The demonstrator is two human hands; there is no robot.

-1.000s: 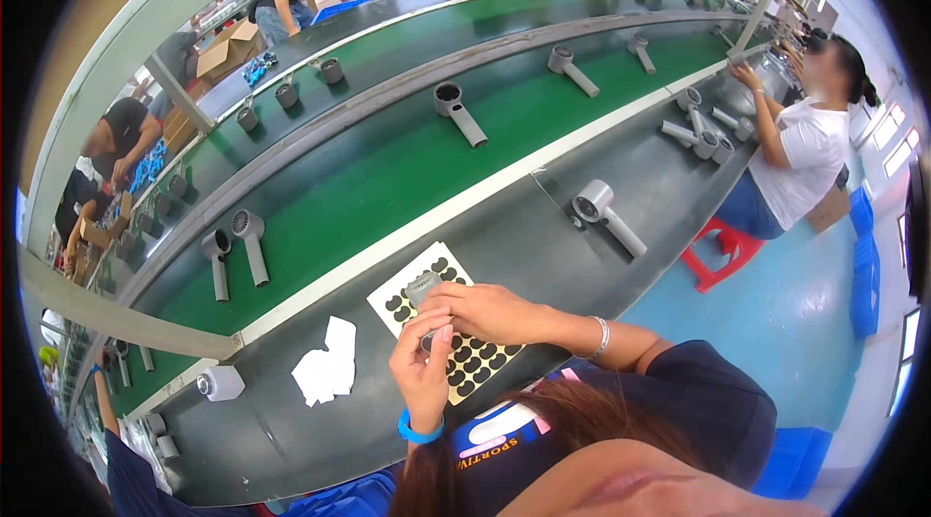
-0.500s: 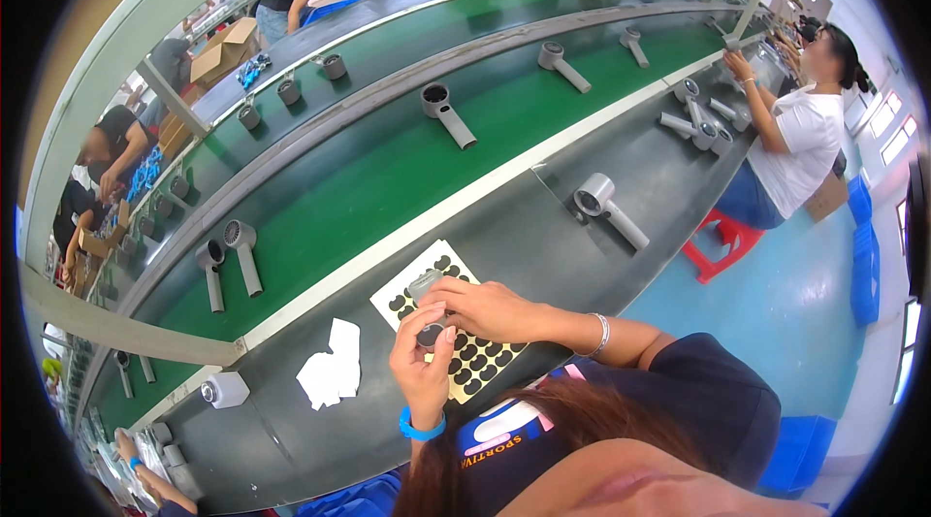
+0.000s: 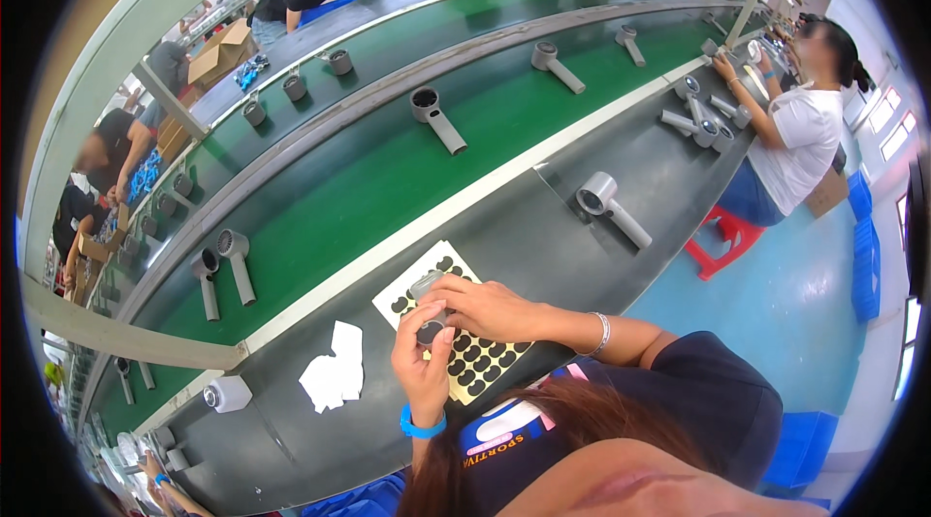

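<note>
In front of me my left hand (image 3: 423, 362) curls its fingers and thumb around a grey hair-dryer-shaped housing (image 3: 428, 331), whose round dark end faces up between thumb and fingers. My right hand (image 3: 490, 309) is closed over the same housing from the far right side, its fingers meeting those of the left. A grey end of the piece shows beyond the fingers; the rest is covered by my hands. Beneath them lies a pale yellow sheet of black stickers (image 3: 482, 359), with some spots bare. Left of my hands rests torn white paper (image 3: 333, 370).
A similar grey housing (image 3: 613, 209) lies to the right on the dark bench. Beyond runs a green conveyor (image 3: 339, 216) carrying several more. A white block-shaped part (image 3: 228, 393) sits at left. One co-worker (image 3: 807, 119) sits at right beside a heap of housings (image 3: 700, 119).
Housings on the green belt have slid slightly left and toward me; those on the far track have moved right. The co-worker at right has shifted their hands. My hands have barely moved.
</note>
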